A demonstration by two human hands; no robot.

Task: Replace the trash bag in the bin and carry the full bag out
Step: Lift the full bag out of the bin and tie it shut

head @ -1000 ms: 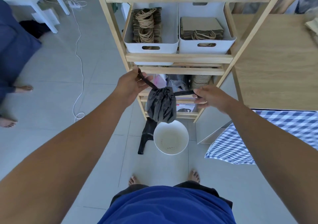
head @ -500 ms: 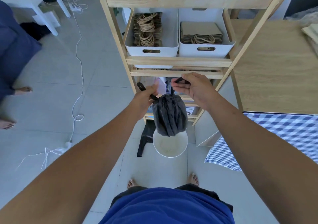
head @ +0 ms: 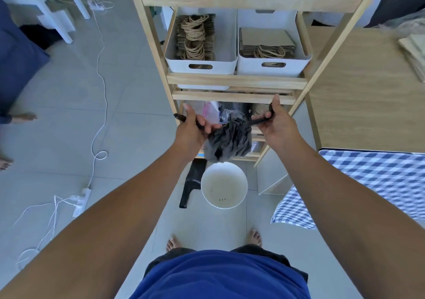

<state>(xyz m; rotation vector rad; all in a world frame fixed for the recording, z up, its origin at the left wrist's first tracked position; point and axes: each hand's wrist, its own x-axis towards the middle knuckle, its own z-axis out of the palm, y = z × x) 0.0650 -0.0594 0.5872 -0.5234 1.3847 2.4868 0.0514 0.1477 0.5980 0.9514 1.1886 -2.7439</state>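
A full black trash bag (head: 227,143) hangs in the air above a white round bin (head: 224,187) that stands on the floor with no liner in it. My left hand (head: 192,129) grips one black handle strip of the bag on its left. My right hand (head: 274,124) grips the other strip on its right, and the strips are pulled apart at the bag's gathered top. A flat folded black bag (head: 192,183) lies on the floor just left of the bin.
A wooden shelf rack (head: 234,80) with white bins of paper bags stands right behind the bag. A checked cloth (head: 358,183) and a wooden tabletop (head: 368,92) lie right. White cable and a power strip (head: 80,198) trail on the floor left, near another person's feet (head: 23,117).
My hands, close together over the bag half a second ago, have moved apart again and pull the handle strips sideways. The bag has swung slightly and looks blurred.
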